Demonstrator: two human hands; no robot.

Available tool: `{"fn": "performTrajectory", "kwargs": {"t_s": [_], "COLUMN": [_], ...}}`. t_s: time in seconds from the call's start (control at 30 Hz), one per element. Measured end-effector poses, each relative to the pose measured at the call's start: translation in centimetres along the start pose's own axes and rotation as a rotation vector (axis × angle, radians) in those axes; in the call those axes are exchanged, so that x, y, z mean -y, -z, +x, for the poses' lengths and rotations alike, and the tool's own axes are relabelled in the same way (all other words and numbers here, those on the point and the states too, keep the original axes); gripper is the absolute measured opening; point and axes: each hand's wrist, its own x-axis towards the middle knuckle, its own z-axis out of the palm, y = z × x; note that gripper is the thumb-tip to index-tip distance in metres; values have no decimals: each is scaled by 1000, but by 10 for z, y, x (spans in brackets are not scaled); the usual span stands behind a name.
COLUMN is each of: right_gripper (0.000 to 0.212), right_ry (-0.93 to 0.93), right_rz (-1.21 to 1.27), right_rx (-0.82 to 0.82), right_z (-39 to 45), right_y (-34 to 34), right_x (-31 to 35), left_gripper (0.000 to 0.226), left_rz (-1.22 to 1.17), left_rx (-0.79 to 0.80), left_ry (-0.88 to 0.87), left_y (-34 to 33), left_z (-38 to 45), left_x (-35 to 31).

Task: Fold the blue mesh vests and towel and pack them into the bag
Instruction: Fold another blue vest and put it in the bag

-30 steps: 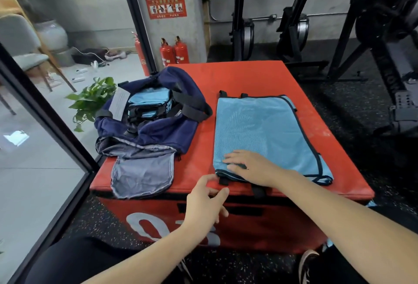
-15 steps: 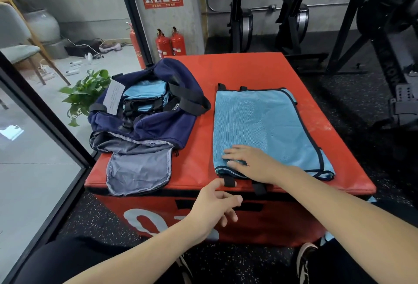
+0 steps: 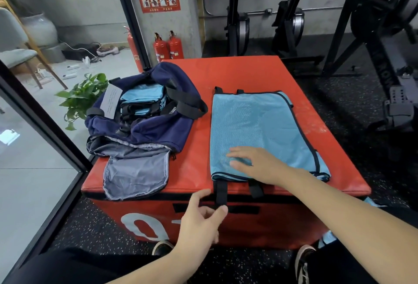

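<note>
Bag tag (image 3: 109, 102) print illegibly small

On the box (image 3: 248, 73): bag (image 3: 156, 130) at left, vest (image 3: 260, 130) flat at right, just apart. In the bag: folded vests (image 3: 142, 98), stacked. Over the box's near edge: the bag's flap (image 3: 135, 175) and the vest's straps (image 3: 220, 191). On the vest's near end: right hand (image 3: 260, 164). Before the box's front, by a strap: left hand (image 3: 201, 220). Behind the box: extinguishers (image 3: 167, 46). Left of the bag, on the floor: plant (image 3: 81, 96).
</note>
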Motion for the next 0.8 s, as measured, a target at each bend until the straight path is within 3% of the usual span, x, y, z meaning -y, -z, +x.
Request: {"fn": "performTrajectory", "kwargs": {"t_s": [0.17, 0.27, 0.4, 0.6, 0.67, 0.8], "right_gripper": [29, 31, 35, 37, 30, 18], "right_ry": [-70, -113, -161, -184, -167, -129], "right_rz": [-78, -176, -217, -166, -196, -256], "right_rx": [-106, -143, -162, -192, -164, -208], "right_z": [-37, -67, -109, -140, -140, -133], "right_y": [36, 56, 74, 81, 78, 73], "right_x": [-28, -54, -77, -102, -105, -104], "left_gripper": [21, 18, 46, 91, 89, 47], "left_rz": [472, 723, 997, 1032, 1029, 953], "left_rx": [-95, -6, 81, 235, 231, 196], "left_ry": [-619, -891, -783, -660, -655, -599], "left_y": [6, 7, 15, 27, 26, 18], "left_z": [32, 72, 105, 111, 110, 103], "left_x": [-12, -8, -10, -20, -22, -29]}}
